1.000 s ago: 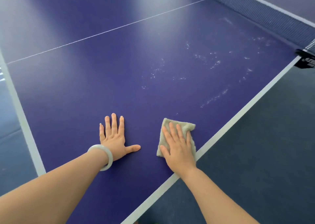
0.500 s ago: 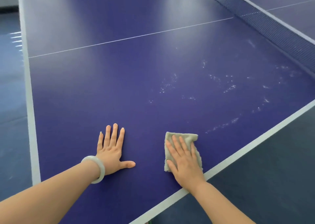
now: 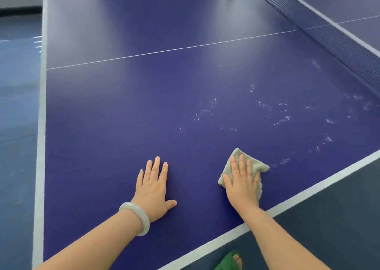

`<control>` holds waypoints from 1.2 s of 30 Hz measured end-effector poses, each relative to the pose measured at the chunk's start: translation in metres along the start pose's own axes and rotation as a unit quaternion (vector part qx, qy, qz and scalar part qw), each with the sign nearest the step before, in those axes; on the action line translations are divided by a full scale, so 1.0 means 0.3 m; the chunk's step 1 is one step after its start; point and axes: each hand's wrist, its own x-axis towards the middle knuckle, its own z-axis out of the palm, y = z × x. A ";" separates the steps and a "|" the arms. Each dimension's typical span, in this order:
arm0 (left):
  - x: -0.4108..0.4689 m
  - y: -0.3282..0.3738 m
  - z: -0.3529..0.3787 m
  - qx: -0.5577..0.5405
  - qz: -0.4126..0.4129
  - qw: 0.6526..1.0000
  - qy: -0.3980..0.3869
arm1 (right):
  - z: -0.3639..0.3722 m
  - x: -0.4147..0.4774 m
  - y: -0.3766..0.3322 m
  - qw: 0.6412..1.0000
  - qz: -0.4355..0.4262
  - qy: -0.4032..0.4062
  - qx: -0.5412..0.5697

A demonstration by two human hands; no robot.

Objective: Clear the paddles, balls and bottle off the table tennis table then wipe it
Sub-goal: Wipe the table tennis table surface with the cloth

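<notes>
Right hand [image 3: 242, 187], fingers straight, presses the cloth [image 3: 260, 167]; white specks [image 3: 281, 120] on the desk [image 3: 123, 115] lie ahead-right, farther from the flat, empty left hand [image 3: 154, 189].

The blue surface [image 3: 123, 115] carries a beige cloth [image 3: 259, 166] under the right hand [image 3: 242, 185], the left hand [image 3: 153, 189] flat beside it, and white specks [image 3: 205, 111] beyond the right hand.

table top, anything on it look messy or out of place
Yes: whitish specks and smears lie scattered on the blue table between the cloth under the right hand and the net, seemingly unwiped residue.
</notes>
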 end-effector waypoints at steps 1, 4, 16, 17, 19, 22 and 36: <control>-0.001 0.056 0.010 -0.005 -0.002 1.000 -0.001 | 0.014 -0.028 -0.051 0.999 -0.052 0.006 -0.002; 0.006 0.205 0.048 -0.018 -0.036 0.999 -0.030 | 0.045 -0.085 -0.107 0.976 -0.220 0.002 -0.008; 0.029 0.280 0.113 -0.047 -0.109 0.992 -0.042 | -0.053 0.165 0.403 1.000 -0.005 0.015 0.009; 0.030 0.283 0.114 -0.048 -0.109 0.992 -0.042 | -0.045 0.141 0.356 1.000 -0.007 0.022 0.012; 0.030 0.282 0.114 -0.052 -0.108 0.992 -0.040 | -0.011 0.062 0.245 0.996 -0.085 0.026 0.013; 0.027 0.281 0.116 -0.050 -0.107 0.992 -0.036 | 0.041 -0.058 0.169 0.957 -0.289 0.003 -0.003; 0.022 0.288 0.112 -0.034 -0.104 0.993 -0.036 | 0.003 -0.059 0.281 0.985 -0.172 0.023 -0.004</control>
